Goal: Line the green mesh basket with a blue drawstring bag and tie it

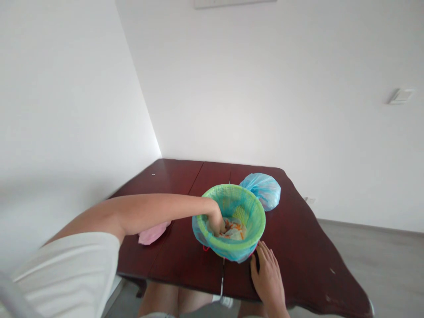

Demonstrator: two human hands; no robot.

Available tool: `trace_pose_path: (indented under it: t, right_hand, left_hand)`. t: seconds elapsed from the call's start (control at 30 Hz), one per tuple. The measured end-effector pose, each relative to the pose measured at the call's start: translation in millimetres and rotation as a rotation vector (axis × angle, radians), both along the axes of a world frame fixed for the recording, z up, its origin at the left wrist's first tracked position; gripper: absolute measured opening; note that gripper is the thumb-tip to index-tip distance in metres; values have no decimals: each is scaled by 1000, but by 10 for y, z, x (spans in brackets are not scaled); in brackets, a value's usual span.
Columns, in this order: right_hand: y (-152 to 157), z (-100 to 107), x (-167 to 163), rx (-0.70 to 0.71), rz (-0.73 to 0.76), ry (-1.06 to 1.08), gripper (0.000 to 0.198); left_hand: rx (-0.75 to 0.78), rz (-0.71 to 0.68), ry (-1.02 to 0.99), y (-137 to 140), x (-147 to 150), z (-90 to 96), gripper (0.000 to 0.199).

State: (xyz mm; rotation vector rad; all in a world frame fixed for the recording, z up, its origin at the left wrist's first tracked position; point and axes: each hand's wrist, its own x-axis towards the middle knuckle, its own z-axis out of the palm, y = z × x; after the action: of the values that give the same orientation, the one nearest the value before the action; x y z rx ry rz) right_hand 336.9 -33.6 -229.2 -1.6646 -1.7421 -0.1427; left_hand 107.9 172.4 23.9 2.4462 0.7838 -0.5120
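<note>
A green plastic basket (260,221) lined with a thin blue-green bag stands on the table. My left hand (216,222) reaches down inside it, at crumpled white and orange scraps (236,230) on the bottom. The fingertips are hidden among these scraps, so whether they grip anything does not show. My right hand (267,274) lies open on the tabletop, fingers stretched toward the basket's near right side. A bit of pink-red string or tie (206,248) shows under the basket's rim.
Behind the basket to the right sits a filled, closed blue plastic bag (263,190). A pink bag or cloth (153,234) lies under my left forearm. The dark red wooden table (304,247) meets white walls, and a small white object (153,175) lies far left.
</note>
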Motion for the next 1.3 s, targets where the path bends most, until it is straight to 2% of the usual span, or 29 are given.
trace_pose_path:
  t: [0.1,0.23,0.3,0.37,0.43,0.47,0.53,0.6,0.63,0.7,0.73,0.8,0.87,0.9,1.0,1.13,1.3]
  right_hand:
    - [7,-16,5,13,0,1,41]
    - [8,-14,-7,5,13,52,42]
    - [5,11,-16,0,23,90,42]
    - [-8,63,-19,-6,29,136,42]
    - [-40,152,-17,-21,44,211,40]
    - [-64,214,-17,-38,63,277,39]
    - [-127,373,-34,-62,110,500,37]
    - [-191,580,-88,-37,124,821,39]
    - [-214,696,-131,-22,120,994,43]
    - [-222,940,-235,-28,111,1313,51]
    - [-205,1057,-288,-65,121,1443,55]
    - [-133,1260,-377,-189,165,1633,61]
    - [-45,1400,-422,-303,199,1740,64]
    - [-9,1446,-427,-342,207,1770,66]
    - [19,1510,-387,-355,194,1828,68]
    - [-90,1547,-308,-278,148,1894,62]
    - [-160,1686,-251,-215,157,2022,49]
  left_hand:
    - [-78,-79,66,-41,51,80,26]
    - [55,-73,-17,-58,-71,446,36]
    - [146,-40,-130,-124,-255,694,42]
    - [246,9,-305,-278,-518,898,35]
    - [356,65,-481,-527,-838,973,29]
    - [402,90,-560,-679,-1005,942,29]
    - [461,153,-727,-997,-1318,723,28]
    - [472,352,-904,-1276,-1546,329,36]
    - [436,519,-1013,-1380,-1612,96,45]
    - [215,979,-1188,-1498,-1644,-352,62]
    - [41,1157,-1222,-1516,-1618,-535,67]
    - [-361,1305,-1278,-1492,-1521,-772,71]
    - [-684,1295,-1360,-1435,-1419,-839,63]
    - [-790,1276,-1411,-1408,-1381,-827,57]
    - [-955,1244,-1515,-1370,-1343,-725,37]
    - [-998,1296,-1595,-1402,-1423,-649,19]
    - [-902,1276,-1577,-1421,-1472,-572,34]
